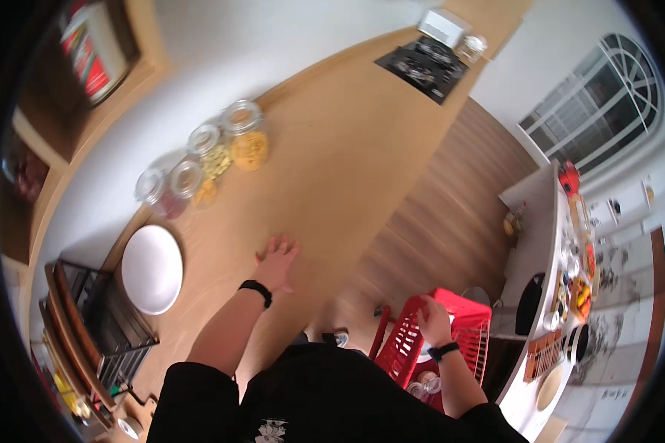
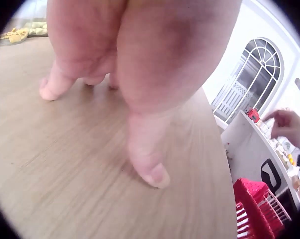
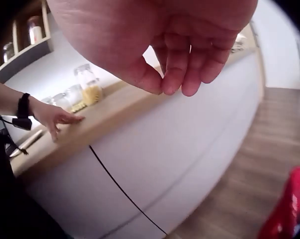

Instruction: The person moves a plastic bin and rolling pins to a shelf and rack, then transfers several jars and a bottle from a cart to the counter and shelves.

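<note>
My left hand (image 1: 277,267) rests on the wooden countertop (image 1: 332,155) with its fingers spread. In the left wrist view its thumb and fingertips touch the wood, and nothing is held. My right hand (image 1: 436,325) hovers over a red plastic shopping basket (image 1: 482,316) in the head view. Its fingers hang loosely curled in the right wrist view, the thumb tip close to the index finger, with nothing visible between them. Inside the basket lie clear glass jars (image 1: 425,384), partly covered by the forearm and basket wall. A white bowl (image 1: 152,269) sits left of my left hand.
Several glass jars of dry food, one with yellow pasta (image 1: 249,150), line the wall. A black dish rack (image 1: 114,325) stands at the left, below wooden shelves (image 1: 151,70). A gas hob (image 1: 425,65) is at the far end. Across the wooden floor (image 1: 451,177) runs another counter (image 1: 536,236).
</note>
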Available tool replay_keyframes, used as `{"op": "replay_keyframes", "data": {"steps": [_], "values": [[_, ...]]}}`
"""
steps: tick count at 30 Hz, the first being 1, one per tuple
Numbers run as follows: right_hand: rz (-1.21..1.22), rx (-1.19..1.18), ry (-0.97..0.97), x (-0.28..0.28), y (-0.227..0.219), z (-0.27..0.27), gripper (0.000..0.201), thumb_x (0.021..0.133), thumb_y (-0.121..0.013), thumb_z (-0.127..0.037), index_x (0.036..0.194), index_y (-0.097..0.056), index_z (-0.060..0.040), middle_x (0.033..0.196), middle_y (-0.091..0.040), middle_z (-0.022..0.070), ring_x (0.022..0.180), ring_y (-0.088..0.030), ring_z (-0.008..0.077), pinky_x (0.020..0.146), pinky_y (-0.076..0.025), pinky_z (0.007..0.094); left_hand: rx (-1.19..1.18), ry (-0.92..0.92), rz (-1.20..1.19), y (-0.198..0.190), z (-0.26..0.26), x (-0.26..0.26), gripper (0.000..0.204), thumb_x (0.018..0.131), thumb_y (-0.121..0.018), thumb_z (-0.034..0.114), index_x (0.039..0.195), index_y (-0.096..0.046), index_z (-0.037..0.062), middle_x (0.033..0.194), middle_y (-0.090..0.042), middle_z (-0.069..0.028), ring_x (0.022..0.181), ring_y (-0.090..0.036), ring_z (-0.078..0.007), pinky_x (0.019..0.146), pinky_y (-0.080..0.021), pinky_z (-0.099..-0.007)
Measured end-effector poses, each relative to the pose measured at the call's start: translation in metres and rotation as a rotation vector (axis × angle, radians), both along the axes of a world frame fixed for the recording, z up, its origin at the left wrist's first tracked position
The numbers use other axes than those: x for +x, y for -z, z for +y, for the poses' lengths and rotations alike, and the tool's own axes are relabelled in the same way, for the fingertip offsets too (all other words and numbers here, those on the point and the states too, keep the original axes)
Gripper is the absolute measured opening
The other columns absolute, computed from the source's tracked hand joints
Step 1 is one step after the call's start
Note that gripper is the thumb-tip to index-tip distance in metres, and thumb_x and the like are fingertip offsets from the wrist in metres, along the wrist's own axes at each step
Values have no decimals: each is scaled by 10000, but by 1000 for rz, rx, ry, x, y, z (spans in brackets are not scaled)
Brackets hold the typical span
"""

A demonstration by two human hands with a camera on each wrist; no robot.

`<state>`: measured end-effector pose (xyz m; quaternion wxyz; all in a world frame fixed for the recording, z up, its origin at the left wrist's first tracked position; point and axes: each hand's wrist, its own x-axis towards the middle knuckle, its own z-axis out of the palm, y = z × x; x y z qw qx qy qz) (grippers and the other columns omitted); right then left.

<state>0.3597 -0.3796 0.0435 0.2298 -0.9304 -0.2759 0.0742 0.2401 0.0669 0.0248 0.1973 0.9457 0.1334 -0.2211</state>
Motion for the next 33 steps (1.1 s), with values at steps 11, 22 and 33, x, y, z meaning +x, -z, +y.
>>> {"op": "replay_keyframes", "data": {"steps": [11, 22, 33], "values": [[193, -54, 642, -160, 75, -191, 364, 859, -654, -132, 1209, -638, -36, 1037, -712, 236, 1035, -672, 408, 903, -533, 516, -13, 239, -151, 45, 53, 1, 1337, 489, -1004, 237, 1592, -278, 27, 1645, -231, -297, 1548, -132, -471, 1270, -171, -508], [333, 43, 1092, -250, 156, -306, 265, 808, -692, -188, 1036, -735, -60, 924, -742, 173, 893, -728, 360, 815, -575, 473, -50, 184, 79, 28, 38, 15, 1181, 726, -915, 194, 1640, -174, 92, 1638, -235, -321, 1512, -296, -430, 1213, -330, -428], [408, 189, 1282, -242, 170, -347, 317, 754, -777, -271, 999, -752, -71, 944, -759, 164, 882, -744, 326, 810, -588, 413, 163, 146, 57, 28, 7, 4, 1129, 782, -895, 293, 1638, -184, 101, 1646, -187, -330, 1531, -245, -427, 1236, -283, -448]]}}
